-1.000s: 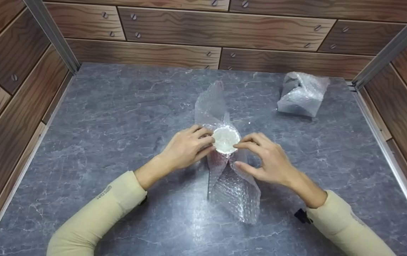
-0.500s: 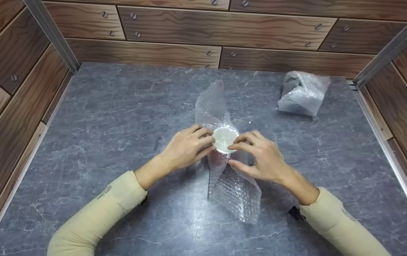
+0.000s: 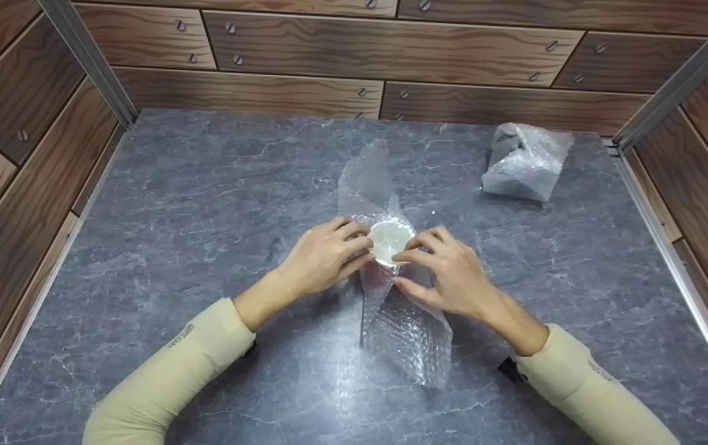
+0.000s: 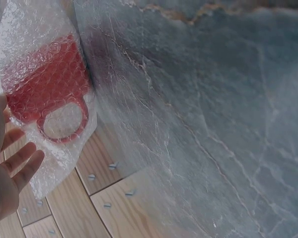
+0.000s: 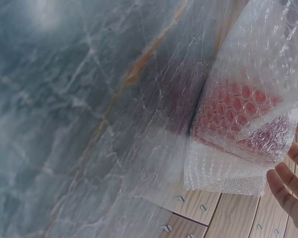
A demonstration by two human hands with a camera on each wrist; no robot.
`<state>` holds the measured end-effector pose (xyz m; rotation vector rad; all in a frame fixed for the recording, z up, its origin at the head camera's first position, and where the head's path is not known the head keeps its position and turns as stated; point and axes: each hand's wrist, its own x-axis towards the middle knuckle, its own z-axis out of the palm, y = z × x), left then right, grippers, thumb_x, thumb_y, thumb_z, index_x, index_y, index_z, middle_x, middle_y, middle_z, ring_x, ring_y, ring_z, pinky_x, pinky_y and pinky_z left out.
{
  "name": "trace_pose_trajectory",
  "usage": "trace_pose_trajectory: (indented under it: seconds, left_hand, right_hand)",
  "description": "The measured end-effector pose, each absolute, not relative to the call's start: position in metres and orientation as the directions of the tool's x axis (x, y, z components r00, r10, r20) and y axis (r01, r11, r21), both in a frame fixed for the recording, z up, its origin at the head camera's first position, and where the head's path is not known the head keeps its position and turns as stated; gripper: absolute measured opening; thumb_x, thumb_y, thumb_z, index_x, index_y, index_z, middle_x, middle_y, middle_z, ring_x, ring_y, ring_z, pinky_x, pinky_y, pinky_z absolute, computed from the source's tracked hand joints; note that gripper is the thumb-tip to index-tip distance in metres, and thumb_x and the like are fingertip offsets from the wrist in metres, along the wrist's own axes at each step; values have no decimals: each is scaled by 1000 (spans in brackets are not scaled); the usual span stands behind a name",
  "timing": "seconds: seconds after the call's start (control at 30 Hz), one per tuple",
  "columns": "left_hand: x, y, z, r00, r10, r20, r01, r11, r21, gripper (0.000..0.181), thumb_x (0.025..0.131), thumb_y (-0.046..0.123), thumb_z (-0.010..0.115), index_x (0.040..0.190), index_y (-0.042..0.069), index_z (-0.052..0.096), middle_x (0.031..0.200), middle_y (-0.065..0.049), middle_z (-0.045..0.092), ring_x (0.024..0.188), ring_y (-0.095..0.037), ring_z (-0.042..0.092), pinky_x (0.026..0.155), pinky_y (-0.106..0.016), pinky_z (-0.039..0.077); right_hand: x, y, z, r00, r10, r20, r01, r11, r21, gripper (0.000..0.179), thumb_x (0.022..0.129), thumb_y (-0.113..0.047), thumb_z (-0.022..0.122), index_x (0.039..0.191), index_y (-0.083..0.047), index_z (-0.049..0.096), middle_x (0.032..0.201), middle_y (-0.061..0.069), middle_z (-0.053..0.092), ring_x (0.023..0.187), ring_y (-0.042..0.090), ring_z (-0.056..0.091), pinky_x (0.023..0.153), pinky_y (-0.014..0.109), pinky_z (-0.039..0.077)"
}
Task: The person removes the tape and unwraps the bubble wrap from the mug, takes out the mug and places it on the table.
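A red mug (image 4: 49,77) wrapped in bubble wrap (image 3: 413,334) stands mid-table, its ring handle showing through the plastic in the left wrist view. From the head, its round pale top (image 3: 390,242) faces up, and flaps of wrap stretch toward the far and near sides. My left hand (image 3: 323,253) rests its fingertips along the left of the rim, the outer fingers extended and spread. On the opposite side my right hand (image 3: 456,272) touches the rim with its fingertips, the thumb lower at the front of the wrap and apart from them.
Another bubble-wrapped bundle (image 3: 526,164) lies at the far right of the grey marbled table (image 3: 206,179). Wood-patterned panels (image 3: 304,46) enclose the back and sides, with metal posts (image 3: 97,68) at the corners.
My right hand has shifted left, its fingertips coming over the rim and its thumb drawing up to the front of the wrap. The left hand has stayed put.
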<state>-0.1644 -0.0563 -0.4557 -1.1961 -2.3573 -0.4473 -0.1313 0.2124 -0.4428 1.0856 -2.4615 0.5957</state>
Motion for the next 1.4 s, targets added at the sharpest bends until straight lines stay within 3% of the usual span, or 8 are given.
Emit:
trace_pose_trajectory:
  seconds: [1.4]
  left_hand:
    - [-164,-56,-453,-523,678,517,818,569,81,20,104,35,64,109,18,74,122,-4,76,106,-22,70,90,-33,64]
  right_hand:
    - [-130,212,-432,-571,-622,536,-777,620,-108,14,86,-29,85,94,-19,80,97,1,75,90,18,64,72,31,58]
